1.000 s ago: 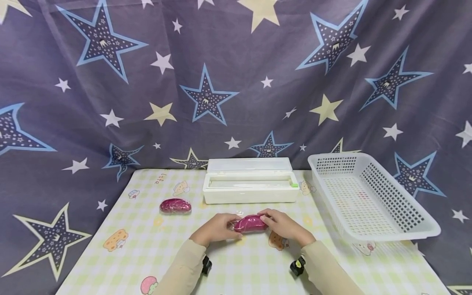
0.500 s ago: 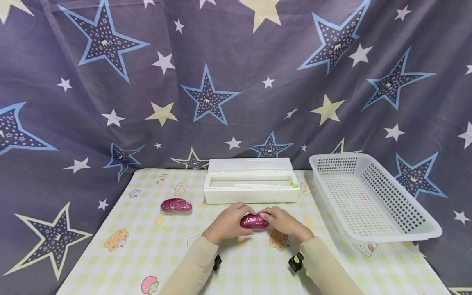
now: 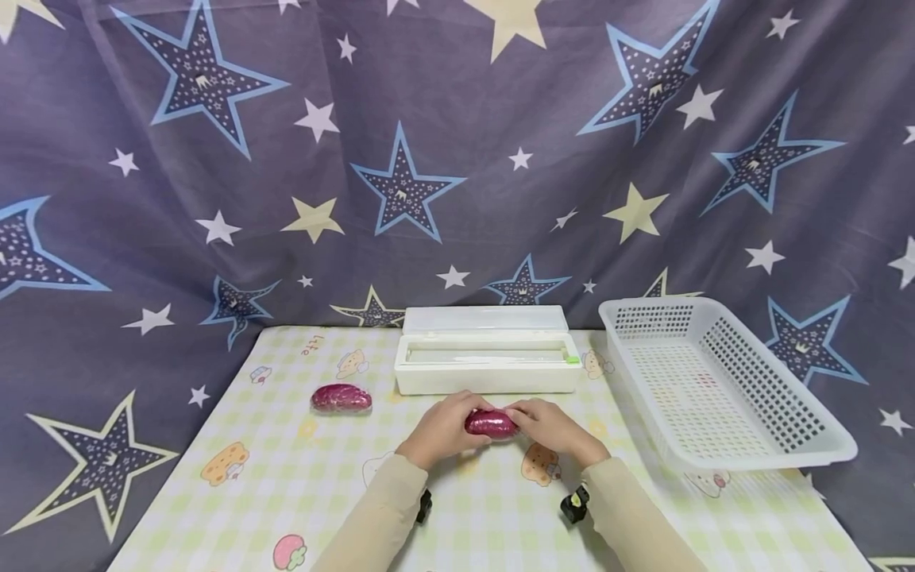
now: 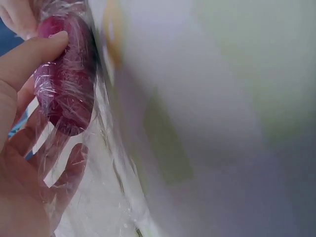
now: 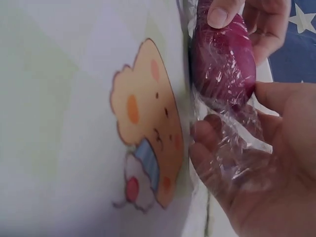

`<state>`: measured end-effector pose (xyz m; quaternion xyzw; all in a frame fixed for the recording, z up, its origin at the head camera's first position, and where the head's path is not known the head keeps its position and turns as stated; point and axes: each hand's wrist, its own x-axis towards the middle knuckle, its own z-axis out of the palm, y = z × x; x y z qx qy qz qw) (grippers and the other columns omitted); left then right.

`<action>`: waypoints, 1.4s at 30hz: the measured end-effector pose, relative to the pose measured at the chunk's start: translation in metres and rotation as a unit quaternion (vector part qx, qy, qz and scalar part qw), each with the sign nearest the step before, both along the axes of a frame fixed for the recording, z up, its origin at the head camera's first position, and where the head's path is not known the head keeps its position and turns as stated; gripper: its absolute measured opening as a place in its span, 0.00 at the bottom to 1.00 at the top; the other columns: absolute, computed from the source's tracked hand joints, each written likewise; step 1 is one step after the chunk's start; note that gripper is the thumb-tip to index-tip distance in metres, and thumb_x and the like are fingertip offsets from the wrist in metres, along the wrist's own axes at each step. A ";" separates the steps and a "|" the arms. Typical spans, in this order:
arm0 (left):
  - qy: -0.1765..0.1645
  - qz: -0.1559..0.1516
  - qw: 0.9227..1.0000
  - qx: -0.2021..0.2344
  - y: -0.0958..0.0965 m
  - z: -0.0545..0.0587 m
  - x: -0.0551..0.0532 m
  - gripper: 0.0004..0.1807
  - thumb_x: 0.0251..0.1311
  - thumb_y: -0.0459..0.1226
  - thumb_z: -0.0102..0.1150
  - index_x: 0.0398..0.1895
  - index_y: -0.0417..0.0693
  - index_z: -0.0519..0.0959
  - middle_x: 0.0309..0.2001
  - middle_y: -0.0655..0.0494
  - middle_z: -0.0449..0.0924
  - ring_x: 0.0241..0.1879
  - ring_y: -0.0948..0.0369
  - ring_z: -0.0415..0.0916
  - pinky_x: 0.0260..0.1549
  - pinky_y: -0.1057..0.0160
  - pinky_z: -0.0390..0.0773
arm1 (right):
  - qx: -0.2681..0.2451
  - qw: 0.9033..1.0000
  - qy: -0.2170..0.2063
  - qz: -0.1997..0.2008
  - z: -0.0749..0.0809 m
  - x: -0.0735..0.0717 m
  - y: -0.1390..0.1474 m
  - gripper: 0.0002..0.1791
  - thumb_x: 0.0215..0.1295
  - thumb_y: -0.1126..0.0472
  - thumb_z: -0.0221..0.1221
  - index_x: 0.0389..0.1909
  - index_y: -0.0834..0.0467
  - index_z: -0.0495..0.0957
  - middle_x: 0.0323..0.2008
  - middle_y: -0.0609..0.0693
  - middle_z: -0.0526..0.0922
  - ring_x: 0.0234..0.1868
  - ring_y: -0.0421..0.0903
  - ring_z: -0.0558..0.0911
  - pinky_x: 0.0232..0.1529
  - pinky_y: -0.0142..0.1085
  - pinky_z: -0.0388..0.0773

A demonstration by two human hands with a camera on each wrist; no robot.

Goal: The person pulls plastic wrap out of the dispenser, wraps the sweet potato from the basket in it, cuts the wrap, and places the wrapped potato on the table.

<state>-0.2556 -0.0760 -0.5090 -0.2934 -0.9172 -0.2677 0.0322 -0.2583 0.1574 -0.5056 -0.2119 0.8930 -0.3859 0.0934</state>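
Note:
In the head view a magenta-purple oblong item (image 3: 492,424), its kind unclear, lies between my two hands near the table's middle. Clear cling film (image 4: 69,10) wraps it and trails loose past its ends in both wrist views. My left hand (image 3: 443,431) holds the item from the left, its thumb (image 4: 54,43) pressed on the near side and its fingers behind. My right hand (image 3: 556,431) grips the right end, thumb against the item and fingers among the loose film (image 5: 237,158). Part of each hand's fingers is hidden behind item and film.
A second wrapped magenta item (image 3: 341,399) lies to the left. Behind the hands stands a white cling film dispenser (image 3: 486,380), lid raised, with a green piece at its right. A white perforated basket (image 3: 758,461) sits at the right. A star-patterned curtain (image 3: 429,79) hangs behind the table.
My left hand has moved right and forward, closer around the item. The item has turned, showing a darker, more tightly wrapped side. My right hand has stayed at its right end.

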 end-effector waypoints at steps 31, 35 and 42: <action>-0.129 -0.052 0.989 0.047 -0.007 0.013 -0.019 0.23 0.56 0.41 0.72 0.55 0.47 0.84 0.46 0.55 0.86 0.43 0.61 0.80 0.49 0.60 0.79 | 0.030 0.992 0.116 0.042 0.007 0.004 -0.016 0.25 0.57 0.61 0.73 0.56 0.60 0.79 0.48 0.51 0.83 0.43 0.44 0.81 0.45 0.39 0.81; -0.184 -0.035 0.981 0.057 -0.012 0.009 -0.018 0.23 0.57 0.48 0.71 0.54 0.52 0.84 0.45 0.62 0.85 0.43 0.65 0.80 0.50 0.60 0.77 | -0.002 0.996 0.068 0.061 0.006 0.002 -0.011 0.22 0.62 0.59 0.69 0.56 0.59 0.77 0.44 0.47 0.82 0.38 0.42 0.80 0.38 0.34 0.79; -0.211 -0.033 0.974 0.076 -0.015 0.009 -0.016 0.19 0.59 0.49 0.71 0.51 0.53 0.83 0.45 0.60 0.85 0.42 0.64 0.80 0.48 0.60 0.79 | -0.011 0.995 0.054 0.084 0.006 0.001 -0.007 0.21 0.66 0.56 0.67 0.57 0.58 0.77 0.45 0.46 0.82 0.42 0.43 0.81 0.42 0.37 0.79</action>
